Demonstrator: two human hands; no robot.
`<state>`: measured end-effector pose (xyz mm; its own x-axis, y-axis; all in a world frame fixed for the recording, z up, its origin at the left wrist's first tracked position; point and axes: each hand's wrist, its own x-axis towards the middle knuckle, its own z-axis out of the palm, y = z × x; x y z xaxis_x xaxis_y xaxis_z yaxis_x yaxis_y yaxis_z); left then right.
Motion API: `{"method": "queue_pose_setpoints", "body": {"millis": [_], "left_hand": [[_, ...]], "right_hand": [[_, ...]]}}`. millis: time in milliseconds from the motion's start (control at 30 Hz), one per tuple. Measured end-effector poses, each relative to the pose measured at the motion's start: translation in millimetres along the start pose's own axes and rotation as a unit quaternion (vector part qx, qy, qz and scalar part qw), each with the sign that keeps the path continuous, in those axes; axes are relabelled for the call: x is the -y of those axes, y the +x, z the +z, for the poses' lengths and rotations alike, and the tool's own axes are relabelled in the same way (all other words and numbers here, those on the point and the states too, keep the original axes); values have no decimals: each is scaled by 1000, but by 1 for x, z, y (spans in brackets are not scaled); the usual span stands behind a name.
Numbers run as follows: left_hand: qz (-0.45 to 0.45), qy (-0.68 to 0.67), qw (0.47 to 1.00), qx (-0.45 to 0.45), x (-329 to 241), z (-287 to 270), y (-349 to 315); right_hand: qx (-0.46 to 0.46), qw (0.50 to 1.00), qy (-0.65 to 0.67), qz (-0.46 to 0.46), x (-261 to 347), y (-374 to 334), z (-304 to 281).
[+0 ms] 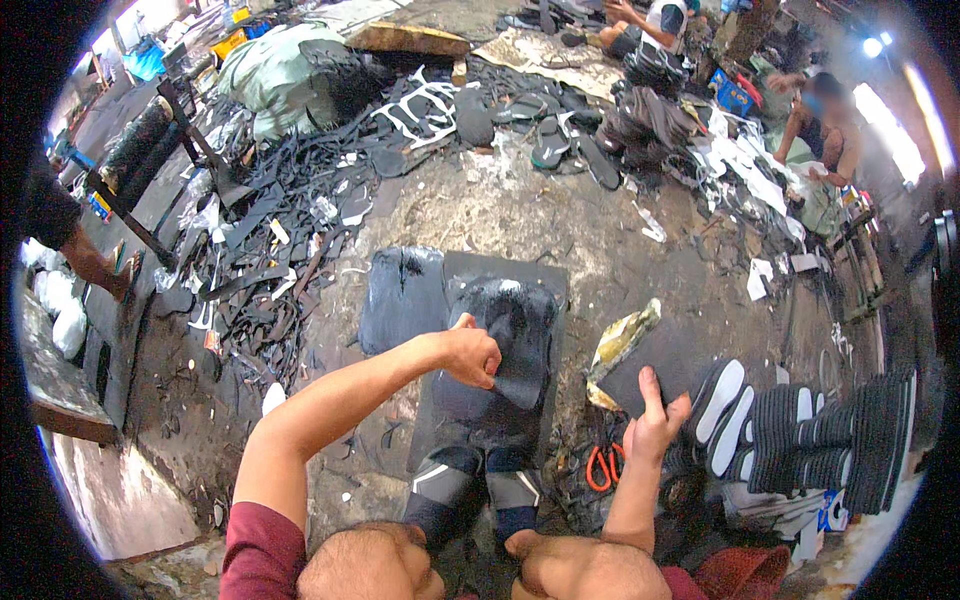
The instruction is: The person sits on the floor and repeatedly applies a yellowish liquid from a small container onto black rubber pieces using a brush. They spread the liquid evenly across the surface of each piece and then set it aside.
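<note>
My left hand is closed in a curl above the black sheet on the ground in front of me. Its fingertips meet a small dark flat piece that rests against the wet, shiny black surface. Beside it at the upper left lies another black rectangular sheet with a glossy coat. To the right, my right hand grips a dark flat sheet, thumb on top and the other fingers mostly hidden. A crumpled yellowish wrapper sits along that sheet's left edge.
Orange-handled scissors lie left of my right forearm. Stacked black strips and pale sole shapes are at the right. Black scraps cover the left ground, with cut soles farther off. Another person sits at the far right.
</note>
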<state>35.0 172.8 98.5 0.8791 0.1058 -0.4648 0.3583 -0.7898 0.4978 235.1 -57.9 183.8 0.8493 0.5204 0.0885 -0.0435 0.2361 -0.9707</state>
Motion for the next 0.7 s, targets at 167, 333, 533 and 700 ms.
{"method": "queue_pose_setpoints", "body": {"millis": [167,333,533,700], "left_hand": [[-8,-42,985,-165,38,-113,-20],[14,146,834,-532,36,-180,-84],[-68,244,775,-579,46,-97,-130],[-210,228,825,-473,121,78,-104]], "right_hand": [[20,999,-30,-12,4,5,-4],[-12,997,-62,-46,13,7,-10],[-24,999,-37,-23,16,16,-30],[-8,998,-54,-12,22,8,-8]]}}
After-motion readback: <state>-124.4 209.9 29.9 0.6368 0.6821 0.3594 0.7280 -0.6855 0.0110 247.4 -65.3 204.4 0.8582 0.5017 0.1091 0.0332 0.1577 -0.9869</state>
